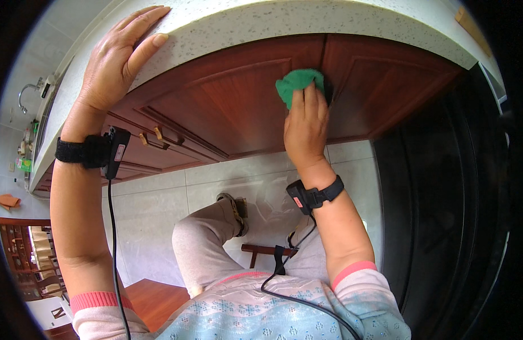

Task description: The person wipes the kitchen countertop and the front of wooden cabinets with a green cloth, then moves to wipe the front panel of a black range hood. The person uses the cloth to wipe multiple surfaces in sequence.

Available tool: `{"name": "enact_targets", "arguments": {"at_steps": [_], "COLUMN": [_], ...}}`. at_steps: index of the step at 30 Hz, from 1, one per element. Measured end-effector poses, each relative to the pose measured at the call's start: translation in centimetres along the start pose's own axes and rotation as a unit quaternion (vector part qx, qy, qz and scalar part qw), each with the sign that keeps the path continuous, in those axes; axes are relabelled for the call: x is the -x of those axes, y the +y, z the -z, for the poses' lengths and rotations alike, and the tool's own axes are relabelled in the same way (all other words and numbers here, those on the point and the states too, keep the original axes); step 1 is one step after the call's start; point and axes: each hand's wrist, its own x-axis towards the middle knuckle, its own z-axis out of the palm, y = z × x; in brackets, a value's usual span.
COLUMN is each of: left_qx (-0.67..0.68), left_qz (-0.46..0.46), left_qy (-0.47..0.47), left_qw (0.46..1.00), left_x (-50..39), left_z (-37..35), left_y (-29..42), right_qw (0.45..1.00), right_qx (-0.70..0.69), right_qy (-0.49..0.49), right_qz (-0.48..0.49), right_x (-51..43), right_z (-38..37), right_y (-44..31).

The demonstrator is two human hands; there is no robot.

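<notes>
My right hand (307, 125) presses a green cloth (298, 83) against the reddish-brown wooden cabinet door (240, 102), close to the seam with the door on the right (384, 80). Part of the cloth is hidden under my fingers. My left hand (117, 59) lies on the edge of the speckled white stone countertop (261, 21), thumb apart from the fingers and nothing in it. Two brass-coloured handles (159, 135) sit on the cabinet doors below my left hand. Each of my wrists wears a black strap with a small cabled device.
A glossy black appliance or panel (439, 204) stands along the right. My legs and shoes are over the grey tiled floor (151, 221), with a wooden bar (261, 249) between them. At the far left are a faucet (27, 91) and an orange cloth (7, 201).
</notes>
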Motion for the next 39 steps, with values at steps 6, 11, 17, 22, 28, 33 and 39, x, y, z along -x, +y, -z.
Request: {"name": "enact_targets", "arguments": {"at_steps": [6,11,17,22,28,33,39], "left_qx": [-0.007,0.008,-0.026,-0.029,-0.034,-0.027,-0.037], "left_qz": [-0.009,-0.015,-0.005,0.004,-0.004,-0.019,-0.012], "left_qy": [0.008,0.003,0.007,0.007,0.010,0.047,0.047], "left_qw": [1.000,1.000,1.000,1.000,0.999,0.998,0.998], "left_x": [0.0,-0.1,0.1,0.1,0.0,0.0,0.1], "left_z": [0.0,0.2,0.1,-0.1,0.1,-0.4,-0.6], "left_y": [0.1,0.0,0.0,-0.1,0.0,-0.1,-0.2], "right_qw": [0.997,0.999,0.997,0.998,0.999,0.965,0.947], "right_qx": [-0.015,-0.016,-0.004,0.004,-0.008,-0.086,-0.181], "right_qy": [-0.067,-0.046,-0.069,-0.059,-0.036,-0.218,-0.189], "right_qz": [-0.022,0.006,-0.015,-0.009,-0.013,-0.114,-0.185], "right_x": [0.6,0.5,0.5,0.6,0.0,6.5,7.3], "right_z": [0.3,0.5,-0.1,0.6,-0.1,-1.2,-0.1], "right_y": [0.0,0.1,0.4,-0.2,0.6,0.6,0.7]}}
